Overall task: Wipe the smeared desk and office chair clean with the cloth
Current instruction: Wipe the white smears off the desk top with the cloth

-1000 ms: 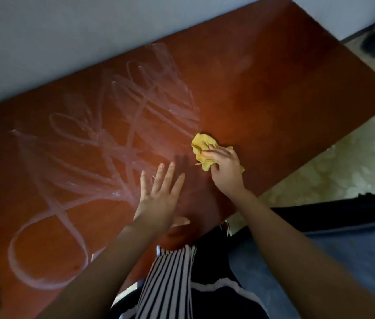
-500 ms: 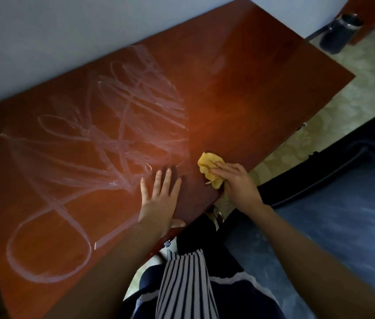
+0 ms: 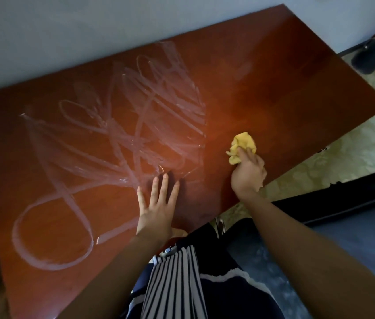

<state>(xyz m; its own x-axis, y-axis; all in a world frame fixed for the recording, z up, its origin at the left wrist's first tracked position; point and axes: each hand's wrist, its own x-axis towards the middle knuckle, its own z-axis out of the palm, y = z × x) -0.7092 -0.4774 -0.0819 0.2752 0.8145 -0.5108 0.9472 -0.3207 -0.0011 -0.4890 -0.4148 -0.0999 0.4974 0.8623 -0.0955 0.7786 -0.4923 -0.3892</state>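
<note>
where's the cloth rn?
Head view, right of centre: the yellow cloth is bunched in the right hand on the desk, just right of the smears.

readable text: none anywhere
desk (image 3: 273, 88) smears (image 3: 136, 139): whitish loops and strokes, no letters or numbers legible
cloth (image 3: 244, 143): plain yellow, no tag seen
bin (image 3: 372, 54): dark, too blurred for any label

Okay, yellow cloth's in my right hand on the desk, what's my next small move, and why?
Probably sweep the right hand and its yellow cloth leftward into the white smears. The cloth sits on a part of the desk that looks clean, while the smears start just to its left; the left hand lies flat near them.
</note>
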